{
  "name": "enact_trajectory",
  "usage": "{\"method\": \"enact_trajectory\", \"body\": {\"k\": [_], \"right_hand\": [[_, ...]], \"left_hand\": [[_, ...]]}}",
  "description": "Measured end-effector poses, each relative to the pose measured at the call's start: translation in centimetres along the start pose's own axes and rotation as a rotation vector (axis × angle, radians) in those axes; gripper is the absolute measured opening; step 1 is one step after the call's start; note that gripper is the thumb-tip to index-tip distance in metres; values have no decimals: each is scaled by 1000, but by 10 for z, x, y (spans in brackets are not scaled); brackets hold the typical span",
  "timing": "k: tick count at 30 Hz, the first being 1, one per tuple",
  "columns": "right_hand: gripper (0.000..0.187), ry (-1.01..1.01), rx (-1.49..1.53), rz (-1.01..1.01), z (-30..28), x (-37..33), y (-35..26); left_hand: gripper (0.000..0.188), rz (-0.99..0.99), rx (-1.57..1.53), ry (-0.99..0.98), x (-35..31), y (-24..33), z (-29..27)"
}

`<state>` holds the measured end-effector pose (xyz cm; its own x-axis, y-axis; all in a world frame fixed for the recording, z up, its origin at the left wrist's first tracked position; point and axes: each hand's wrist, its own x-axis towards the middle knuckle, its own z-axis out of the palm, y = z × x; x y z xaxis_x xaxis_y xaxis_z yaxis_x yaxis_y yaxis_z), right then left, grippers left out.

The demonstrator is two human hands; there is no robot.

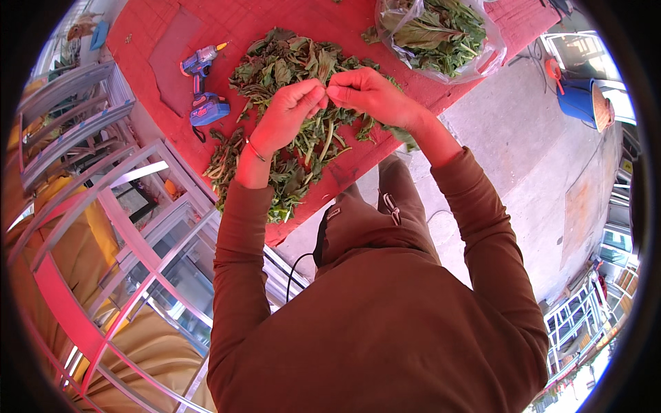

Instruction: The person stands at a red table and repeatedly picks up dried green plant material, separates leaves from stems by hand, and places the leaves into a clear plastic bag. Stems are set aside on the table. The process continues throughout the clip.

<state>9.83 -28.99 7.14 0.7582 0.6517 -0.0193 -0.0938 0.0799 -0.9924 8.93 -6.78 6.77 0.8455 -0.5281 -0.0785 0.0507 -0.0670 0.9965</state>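
A spread pile of leafy green vegetables [282, 62], with pale stems among wilted-looking leaves, lies on the red table [155, 34]. Over this pile my left hand [292, 110] is closed, thumb and fingers pinched together. Its fingertips meet those of my right hand [368, 96], which is pinched in the same way. Anything between the fingertips is too small or too hidden to make out. Beyond my right hand, a clear plastic bag [492, 51] full of similar greens sits at the table's edge.
A blue cordless drill [201, 82] lies left of the pile. Metal frames [131, 241] crowd the left side beside the table. On the concrete floor [502, 144] at right stands a blue bucket [577, 103]. More white frames [585, 316] stand at lower right.
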Motion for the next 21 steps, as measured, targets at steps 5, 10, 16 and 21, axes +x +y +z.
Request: {"method": "enact_trajectory", "body": {"k": [5,10,16,21], "right_hand": [[29,216,449,143,10,3,-3],[13,391,-137,100,6,0,60],[28,197,-426,-75,68,22,81],[21,46,154,79,56,34,26]], "left_hand": [[25,118,-619,189,-2,-8,-13],[18,145,-945,285,-22,-7,-41],[20,251,-1167,343,-36,10,-59],[20,303,-868,623,-55,22,-97]]}}
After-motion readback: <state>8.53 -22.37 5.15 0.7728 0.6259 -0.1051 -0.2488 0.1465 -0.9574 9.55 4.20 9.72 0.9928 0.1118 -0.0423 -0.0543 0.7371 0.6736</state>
